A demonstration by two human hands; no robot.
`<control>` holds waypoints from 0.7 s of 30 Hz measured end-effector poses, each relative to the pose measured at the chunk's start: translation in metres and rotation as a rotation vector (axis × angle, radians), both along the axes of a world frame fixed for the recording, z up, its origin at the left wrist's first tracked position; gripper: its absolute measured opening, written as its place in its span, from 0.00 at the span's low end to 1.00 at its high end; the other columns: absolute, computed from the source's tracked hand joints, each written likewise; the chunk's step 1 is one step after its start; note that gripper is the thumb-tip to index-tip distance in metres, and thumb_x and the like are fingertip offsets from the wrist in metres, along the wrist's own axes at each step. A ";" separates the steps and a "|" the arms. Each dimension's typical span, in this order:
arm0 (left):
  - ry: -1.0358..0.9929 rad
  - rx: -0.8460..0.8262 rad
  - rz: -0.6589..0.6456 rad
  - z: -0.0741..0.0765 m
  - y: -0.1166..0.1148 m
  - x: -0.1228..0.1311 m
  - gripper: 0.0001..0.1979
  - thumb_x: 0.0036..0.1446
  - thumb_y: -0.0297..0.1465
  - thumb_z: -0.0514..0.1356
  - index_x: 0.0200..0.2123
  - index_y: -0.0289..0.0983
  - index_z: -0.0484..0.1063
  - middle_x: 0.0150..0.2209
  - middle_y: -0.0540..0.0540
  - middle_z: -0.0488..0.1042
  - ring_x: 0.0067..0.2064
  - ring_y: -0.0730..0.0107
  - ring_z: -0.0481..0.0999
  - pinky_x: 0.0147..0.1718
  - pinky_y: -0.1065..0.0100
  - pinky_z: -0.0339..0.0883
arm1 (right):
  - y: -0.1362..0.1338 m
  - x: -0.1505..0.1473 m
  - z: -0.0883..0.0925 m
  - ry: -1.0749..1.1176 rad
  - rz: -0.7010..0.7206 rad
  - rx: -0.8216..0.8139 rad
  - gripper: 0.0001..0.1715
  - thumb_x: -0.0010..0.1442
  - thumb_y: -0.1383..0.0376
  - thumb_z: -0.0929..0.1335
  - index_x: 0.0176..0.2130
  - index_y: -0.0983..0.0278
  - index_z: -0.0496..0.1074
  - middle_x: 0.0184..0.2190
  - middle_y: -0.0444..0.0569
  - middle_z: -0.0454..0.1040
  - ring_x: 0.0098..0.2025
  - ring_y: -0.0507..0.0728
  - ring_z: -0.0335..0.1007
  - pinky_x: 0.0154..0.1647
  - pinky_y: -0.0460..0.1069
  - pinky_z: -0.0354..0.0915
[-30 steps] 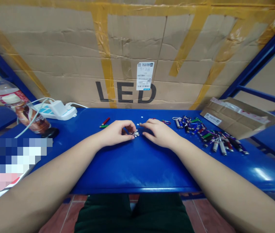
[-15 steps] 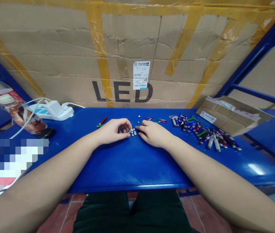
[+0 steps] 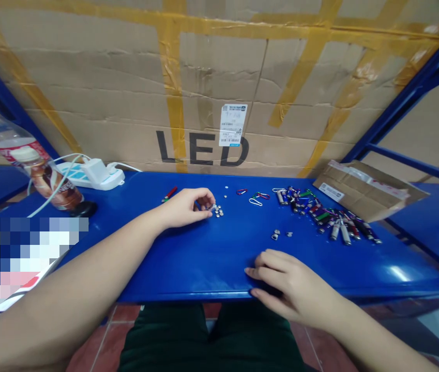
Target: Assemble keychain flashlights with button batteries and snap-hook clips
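Note:
My left hand [image 3: 194,207] rests on the blue table with fingers curled toward the thumb. At its fingertips lies a cluster of small silver discs like button cells [image 3: 218,211]. A tiny shiny thing shows between the fingers, too small to make out. Low over the table's front edge, my right hand [image 3: 285,281] is open, fingers apart, holding nothing visible. Beyond it lie small metal pieces [image 3: 276,235]. Two more tiny discs [image 3: 225,196] sit farther back, and coloured carabiner clips [image 3: 256,201] lie to their right.
At the right is a pile of small metal flashlights [image 3: 322,214] beside a cardboard box [image 3: 366,188]. A red tube [image 3: 170,193] lies behind my left wrist. Bottles [image 3: 58,186] and a power strip [image 3: 114,181] stand left. A large taped carton [image 3: 203,77] forms the back.
My right hand has left the disc cluster and moved right and toward me, uncovering the clips and small metal pieces. My left hand stays by the discs. The view has shifted slightly.

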State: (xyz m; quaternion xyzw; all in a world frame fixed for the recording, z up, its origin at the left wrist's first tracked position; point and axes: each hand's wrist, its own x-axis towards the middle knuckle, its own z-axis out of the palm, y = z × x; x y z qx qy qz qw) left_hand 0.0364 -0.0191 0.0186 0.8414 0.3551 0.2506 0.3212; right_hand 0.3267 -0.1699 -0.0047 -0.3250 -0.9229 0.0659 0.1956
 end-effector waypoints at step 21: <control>-0.030 -0.024 -0.053 -0.003 0.001 0.001 0.11 0.57 0.32 0.67 0.43 0.38 0.74 0.40 0.46 0.79 0.42 0.65 0.77 0.41 0.64 0.72 | -0.009 0.011 -0.003 0.344 0.097 0.000 0.09 0.66 0.75 0.69 0.42 0.62 0.74 0.33 0.49 0.77 0.35 0.53 0.72 0.36 0.49 0.69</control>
